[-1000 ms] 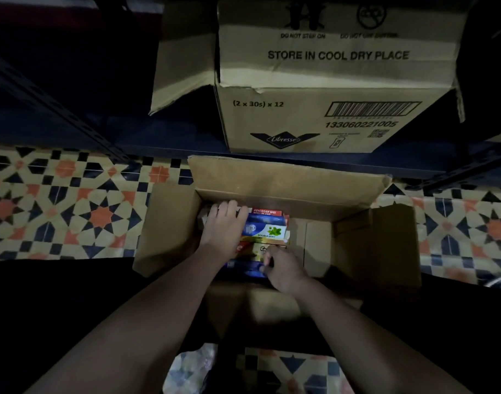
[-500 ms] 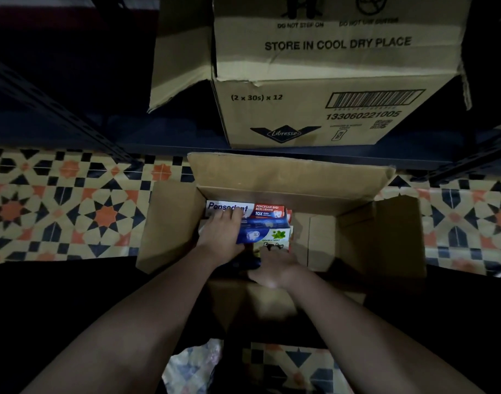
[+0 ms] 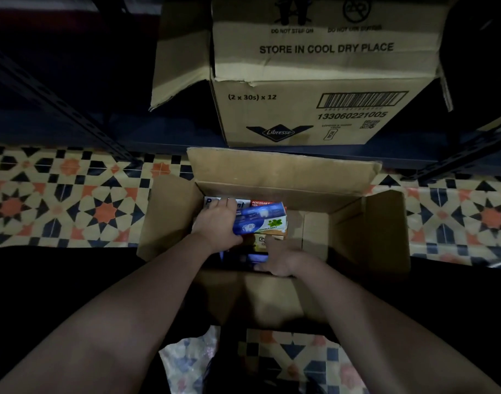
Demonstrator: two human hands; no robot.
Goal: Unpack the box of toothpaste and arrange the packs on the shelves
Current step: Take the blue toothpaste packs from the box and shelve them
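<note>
So the open cardboard box (image 3: 354, 223) sits on the patterned tile floor (image 3: 73, 206), flaps folded out, right in front of a dark metal shelf (image 3: 158, 137). Both hands are down inside it, on the left side of the box. The toothpaste packs (image 3: 260, 220) are stacked there against the left and far walls, while the right half of the box bottom is bare cardboard.

The left hand (image 3: 218, 223) is wrapped around the left end of a blue pack with a mint leaf and "double mint" on it, thumb under its near edge, fingers reaching over onto a white and red pack behind it, so it's holding that blue one. The blue pack sits a bit tilted on top of the rest.

The right hand (image 3: 280, 258) is lower and closer to the near wall, fingers curled down on a yellowish pack and some dark blue ones underneath. It's really dim down there, so I honestly can't tell if it's gripping a pack or just resting on them.

Up on the shelf there's a bigger carton (image 3: 314, 109) printed "STORE IN COOL DRY PLACE", with one flap hanging off its left side
</note>
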